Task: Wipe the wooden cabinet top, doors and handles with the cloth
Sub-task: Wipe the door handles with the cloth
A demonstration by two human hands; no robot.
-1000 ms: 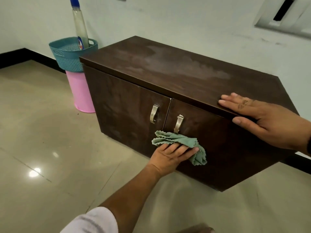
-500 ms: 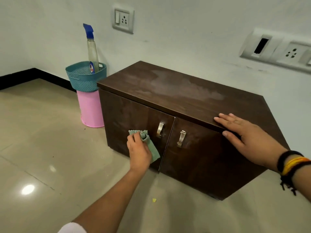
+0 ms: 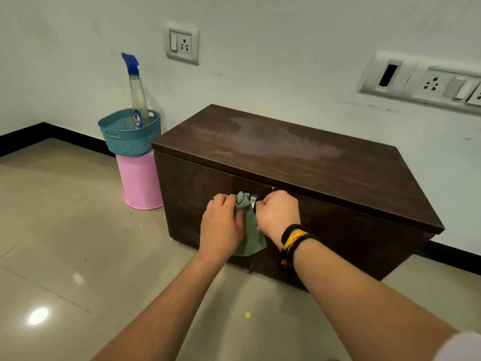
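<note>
- Left hand (image 3: 222,225): fingers curled round the upper bunch of the green cloth (image 3: 248,230), holding it against the door front at handle height. The rest of the cloth hangs free down the seam between the two doors.
- Right hand (image 3: 278,217): fingers curled at the metal handle (image 3: 253,200). Whether they grip the handle or a fold of cloth cannot be told; the fingertips are hidden.
- Risk: a pull on the handle may swing a door open into the wrists.
- Risk: the hanging cloth end may catch in the door seam if a door moves.
- Risk: the second handle is hidden behind the hands and may be skipped.
- Cabinet (image 3: 351,230): the top carries a pale hazy patch; it probably needs another pass.
- Clearance: open floor (image 3: 65,230) lies in front. The pink bin (image 3: 140,181) and teal basket (image 3: 127,136) stand just beside the cabinet's left end, limiting sweep there.
</note>
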